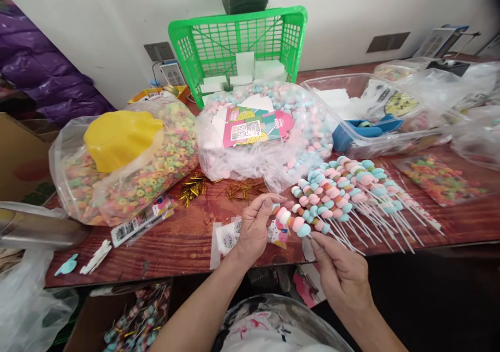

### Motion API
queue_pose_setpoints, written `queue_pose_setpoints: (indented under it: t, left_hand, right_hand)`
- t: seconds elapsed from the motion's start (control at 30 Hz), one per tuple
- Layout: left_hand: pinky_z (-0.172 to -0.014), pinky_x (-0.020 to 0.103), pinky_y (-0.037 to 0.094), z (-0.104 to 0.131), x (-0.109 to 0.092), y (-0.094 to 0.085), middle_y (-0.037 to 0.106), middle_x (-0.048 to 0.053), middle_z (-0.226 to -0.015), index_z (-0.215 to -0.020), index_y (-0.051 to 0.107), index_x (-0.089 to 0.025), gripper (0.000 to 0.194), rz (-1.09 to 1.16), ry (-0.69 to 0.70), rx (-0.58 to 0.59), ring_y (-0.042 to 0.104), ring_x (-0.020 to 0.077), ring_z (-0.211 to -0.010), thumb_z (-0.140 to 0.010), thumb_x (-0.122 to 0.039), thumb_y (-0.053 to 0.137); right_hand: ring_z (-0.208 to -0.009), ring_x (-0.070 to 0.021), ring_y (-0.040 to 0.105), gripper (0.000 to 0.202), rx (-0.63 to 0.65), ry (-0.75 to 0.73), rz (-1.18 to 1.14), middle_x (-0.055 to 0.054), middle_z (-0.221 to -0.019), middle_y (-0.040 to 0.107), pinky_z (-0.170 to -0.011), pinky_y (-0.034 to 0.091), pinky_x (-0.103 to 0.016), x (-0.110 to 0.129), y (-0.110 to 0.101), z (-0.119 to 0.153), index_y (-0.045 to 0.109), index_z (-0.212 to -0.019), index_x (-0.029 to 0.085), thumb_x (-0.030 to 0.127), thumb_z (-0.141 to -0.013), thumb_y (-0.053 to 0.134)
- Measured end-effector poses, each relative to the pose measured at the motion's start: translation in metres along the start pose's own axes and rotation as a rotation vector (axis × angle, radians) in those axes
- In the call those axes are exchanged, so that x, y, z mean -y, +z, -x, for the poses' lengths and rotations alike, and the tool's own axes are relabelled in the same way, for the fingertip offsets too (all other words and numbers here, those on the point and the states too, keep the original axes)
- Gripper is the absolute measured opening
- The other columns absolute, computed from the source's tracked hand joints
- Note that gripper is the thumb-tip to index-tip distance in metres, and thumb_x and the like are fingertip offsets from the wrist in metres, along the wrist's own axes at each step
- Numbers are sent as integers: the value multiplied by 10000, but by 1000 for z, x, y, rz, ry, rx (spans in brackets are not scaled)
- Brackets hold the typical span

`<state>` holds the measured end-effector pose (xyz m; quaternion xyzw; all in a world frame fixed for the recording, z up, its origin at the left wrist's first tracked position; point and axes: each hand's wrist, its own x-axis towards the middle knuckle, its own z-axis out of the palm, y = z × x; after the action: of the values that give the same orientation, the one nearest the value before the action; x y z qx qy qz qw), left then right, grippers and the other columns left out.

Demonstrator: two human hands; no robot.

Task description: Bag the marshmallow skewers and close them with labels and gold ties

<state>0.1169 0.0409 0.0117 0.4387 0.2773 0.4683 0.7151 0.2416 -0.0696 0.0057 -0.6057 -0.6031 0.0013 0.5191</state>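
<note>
A candy skewer of pink, blue and orange pieces slants in front of me above the table's front edge. My left hand is closed at its upper end, thumb and fingers pinching the top pieces. Below the lowest blue marshmallow, my right hand grips the stick, most of which its fingers hide. Just beyond lies a pile of finished-looking skewers, their white sticks pointing toward me. Printed clear wrappers lie on the table beside my left hand.
A bag of marshmallows stands behind my hands, with printed cards on top. To its left is a bag of cereal-like rings holding a yellow bowl. Gold twist ties, a green basket and a clear bin surround them.
</note>
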Motion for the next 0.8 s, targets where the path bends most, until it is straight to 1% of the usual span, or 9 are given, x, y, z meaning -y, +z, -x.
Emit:
queue_pose_setpoints:
  t: [0.1,0.17,0.23,0.3,0.37,0.47,0.53,0.63,0.8]
  left_hand:
    - [-868,345,511,-3,-7,-4,685,65,-1065,-1035,662,-209,282,-22,-17,50,667,231,-994,-892,-435,571]
    - [-910,371,495,-1,-18,-11,636,81,-1202,-1286,528,-268,430,-120,24,100,623,236,-1084,-905,-467,535]
    - [-962,390,464,6,-32,-23,525,97,-1355,-1430,354,-307,609,-383,120,183,542,248,-1187,-883,-459,574]
    - [-1010,408,412,16,-43,-35,474,109,-1391,-1399,419,-273,612,-816,199,314,470,266,-1224,-843,-382,648]
    - [-992,422,393,25,-46,-46,545,112,-1268,-1247,572,-226,369,-1201,205,428,469,262,-1151,-884,-288,587]
    - [-863,382,430,30,-33,-59,591,107,-1059,-1037,647,-182,218,-1475,133,510,499,228,-967,-938,-209,455]
    - [-805,351,429,27,-18,-64,591,91,-966,-954,661,-178,226,-1524,133,504,505,212,-898,-940,-190,435]
    - [-759,315,408,22,-2,-70,592,64,-860,-850,680,-188,247,-1505,171,418,516,196,-854,-928,-164,446]
    - [-698,278,380,19,4,-72,589,35,-765,-734,668,-164,167,-1357,118,249,538,164,-765,-861,-151,560]
  right_hand:
    - [-697,-165,713,199,24,-1,-7,-48,-835,748,-663,578,-224,-5,0,0,703,-989,185,133,-873,550]
    - [-686,-168,714,176,12,38,-4,-39,-833,751,-649,580,-219,-12,-6,2,709,-973,192,158,-866,573]
    - [-643,-158,704,151,-39,128,9,-26,-799,747,-611,573,-200,-21,-18,8,714,-957,194,184,-850,608]
    - [-624,-150,694,148,-90,242,22,-18,-788,744,-594,567,-187,-31,-32,18,718,-961,199,210,-838,637]
    - [-662,-155,699,172,-106,329,14,-19,-827,746,-629,573,-190,-41,-46,30,719,-987,207,235,-830,655]
    - [-708,-159,705,202,-76,374,3,-21,-874,744,-668,578,-194,-51,-58,45,715,-1016,217,258,-825,667]
    - [-705,-154,706,204,-44,360,11,-19,-867,741,-666,578,-188,-53,-59,49,711,-1022,218,256,-827,666]
    - [-707,-151,710,204,-10,285,26,-18,-878,744,-685,582,-187,-51,-58,49,703,-1029,218,228,-831,658]
    - [-718,-158,720,211,13,140,70,-19,-877,748,-689,585,-182,-48,-59,46,693,-1036,207,186,-838,624]
